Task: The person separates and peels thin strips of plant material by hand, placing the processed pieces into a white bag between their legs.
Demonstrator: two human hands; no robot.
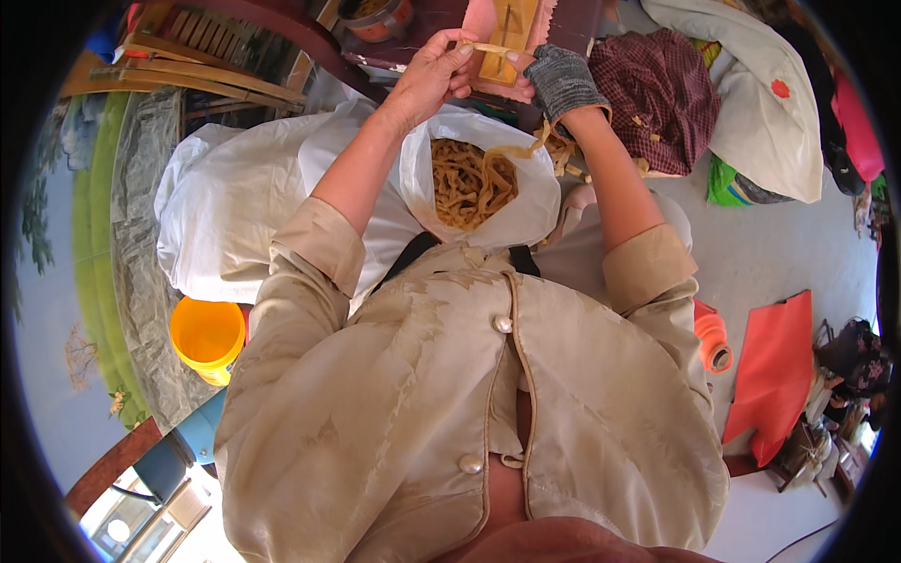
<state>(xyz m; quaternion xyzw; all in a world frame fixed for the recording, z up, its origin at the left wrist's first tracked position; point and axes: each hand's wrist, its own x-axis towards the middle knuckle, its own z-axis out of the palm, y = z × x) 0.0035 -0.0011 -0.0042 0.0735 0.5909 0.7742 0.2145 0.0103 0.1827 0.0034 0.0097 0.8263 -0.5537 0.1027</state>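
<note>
A thin, pale tan strip (pixel 492 48) is stretched between my two hands. My left hand (pixel 435 75) is bare and pinches its left end between thumb and fingers. My right hand (pixel 563 86), in a grey knitted glove with the thumb bare, holds the other end. Just beyond the strip lies a yellowish wooden board (pixel 514 26) with a narrow dark metal piece along it, on a pink cloth (pixel 480 19). Below my hands, a white plastic bag (pixel 427 150) stands open, full of brown curled strips (pixel 469 183). More strip trails over its rim beneath my right wrist.
A dark red table (pixel 436 38) bears a small tub (pixel 377 19). Checked dark red cloth (pixel 657 94) and a large pale sack (pixel 774 113) lie to the right. Left are a bulky white sack (pixel 221 211), a yellow bucket (pixel 207 338) and a wooden folding chair (pixel 192 70).
</note>
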